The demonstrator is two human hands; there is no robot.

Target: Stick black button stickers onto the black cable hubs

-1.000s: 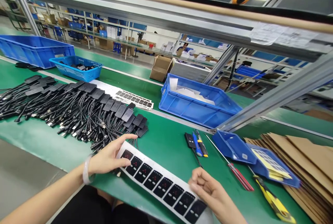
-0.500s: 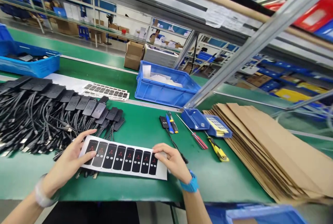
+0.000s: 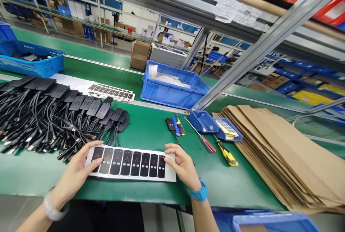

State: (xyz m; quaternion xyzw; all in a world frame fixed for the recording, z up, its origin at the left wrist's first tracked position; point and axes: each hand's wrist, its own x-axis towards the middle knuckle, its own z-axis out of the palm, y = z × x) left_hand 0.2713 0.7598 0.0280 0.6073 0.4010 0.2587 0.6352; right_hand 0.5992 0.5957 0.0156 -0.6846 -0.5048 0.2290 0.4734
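Observation:
A white sticker sheet [image 3: 132,177] with a row of several black labels, marked with red dots and grey ovals, is held level above the bench's front. My left hand [image 3: 74,169] grips its left end, thumb on top and fingers behind. At the right end my right hand [image 3: 184,165] holds the sheet near its top edge, thumb over the last label. Left of and behind the sheet lies a heap of black cabled boxes [image 3: 93,107]. One small black box [image 3: 170,124] with a cable lies apart, beyond my right hand.
Further label sheets [image 3: 110,91] lie behind the heap. A blue bin [image 3: 172,93] holds white papers. To the right are a red screwdriver [image 3: 207,143], a yellow-handled tool [image 3: 228,154], small blue trays [image 3: 203,121] and stacked cardboard [image 3: 277,149]. A metal post [image 3: 258,45] slants across.
The sheet and both hands have shifted slightly right in view. My right fingers have slid a little off the last label toward the sheet's right end. The view itself has moved slightly.

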